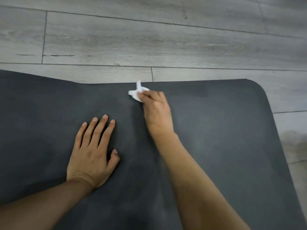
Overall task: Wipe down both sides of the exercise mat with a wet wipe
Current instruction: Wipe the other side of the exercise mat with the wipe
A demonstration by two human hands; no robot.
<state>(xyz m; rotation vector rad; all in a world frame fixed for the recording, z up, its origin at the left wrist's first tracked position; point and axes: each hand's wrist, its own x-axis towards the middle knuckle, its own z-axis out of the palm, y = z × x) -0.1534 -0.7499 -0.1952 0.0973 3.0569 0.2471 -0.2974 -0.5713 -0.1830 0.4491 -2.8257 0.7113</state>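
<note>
Both hands are on the dark grey exercise mat (216,130), which lies flat on the floor and fills the lower part of the view. The left hand (93,151) rests palm down on the mat near the middle, with its fingers straight and a little spread and the thumb out to the side; it holds nothing. The right hand (156,108) is stretched further forward, and its fingers are curled around a crumpled white wet wipe (137,93), which it presses onto the mat just beside the far edge. Part of the wipe sticks out to the left of the fingers and one thin corner points upward. This hand looks slightly blurred. Both forearms are bare and come in from the bottom of the view.

One rounded corner of the mat is visible at the upper right, and the far edge has a small bend on the left side. A faint lighter streak runs on the mat surface between the two arms. Beyond the mat is a grey wood-look plank floor (149,39) with dark seams between the planks.
</note>
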